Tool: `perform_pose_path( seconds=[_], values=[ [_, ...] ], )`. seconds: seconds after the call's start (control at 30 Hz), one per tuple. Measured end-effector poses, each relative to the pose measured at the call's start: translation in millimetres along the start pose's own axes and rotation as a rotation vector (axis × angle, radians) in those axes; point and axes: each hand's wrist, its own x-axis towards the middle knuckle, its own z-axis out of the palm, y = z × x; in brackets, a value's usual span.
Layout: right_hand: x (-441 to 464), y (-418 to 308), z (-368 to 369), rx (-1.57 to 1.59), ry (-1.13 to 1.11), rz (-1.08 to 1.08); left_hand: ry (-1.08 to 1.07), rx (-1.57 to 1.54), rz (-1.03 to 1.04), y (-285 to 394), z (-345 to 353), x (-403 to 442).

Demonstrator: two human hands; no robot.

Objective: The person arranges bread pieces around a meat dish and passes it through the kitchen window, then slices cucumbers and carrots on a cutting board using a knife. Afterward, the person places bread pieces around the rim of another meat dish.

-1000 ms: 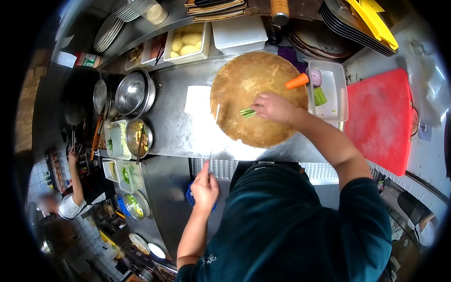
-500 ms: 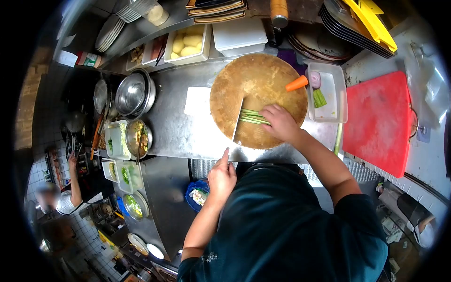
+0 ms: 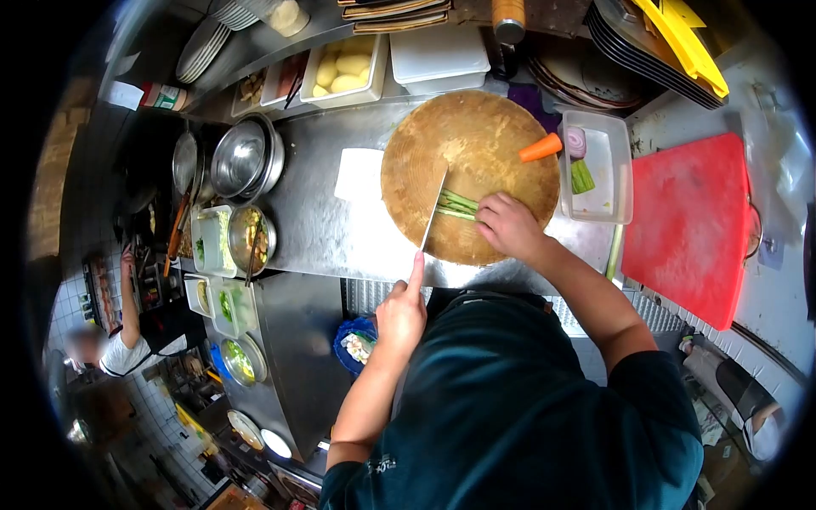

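On the round wooden chopping board lies a small bundle of thin green stalks. My right hand presses on their right end with its fingers curled over them. A kitchen knife is in my left hand, the index finger stretched toward the blade; the handle is mostly hidden by the hand. Seen nearly edge-on, the blade stands across the left end of the stalks. A peeled carrot piece rests at the board's upper right, beside a clear plastic container holding a cut onion and a green vegetable piece.
A red cutting board lies at the right. Left of the round board are a white sheet, metal bowls and tubs of cut vegetables. A potato tub stands behind. A co-worker is at far left.
My left hand and the knife have moved slightly up and right, and the blade leans more to the right. The fingers of my right hand are drawn in more on the stalks.
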Motion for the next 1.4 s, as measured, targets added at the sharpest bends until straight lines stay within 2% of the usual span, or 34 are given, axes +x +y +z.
perform_pose_path(
  seconds=[0.7,1.0,1.4],
  values=[
    [4.4,7.5,2.6,-0.053,-0.029,-0.065,0.001,-0.043,0.064,3.0,1.4,-1.2],
    [6.5,3.6,3.4,-0.094,-0.036,-0.056,-0.041,-0.012,0.025,6.7,3.8,-3.2],
    [3.7,5.9,3.2,-0.046,-0.022,-0.051,0.049,-0.056,0.045,13.1,-3.2,-10.4]
  ],
)
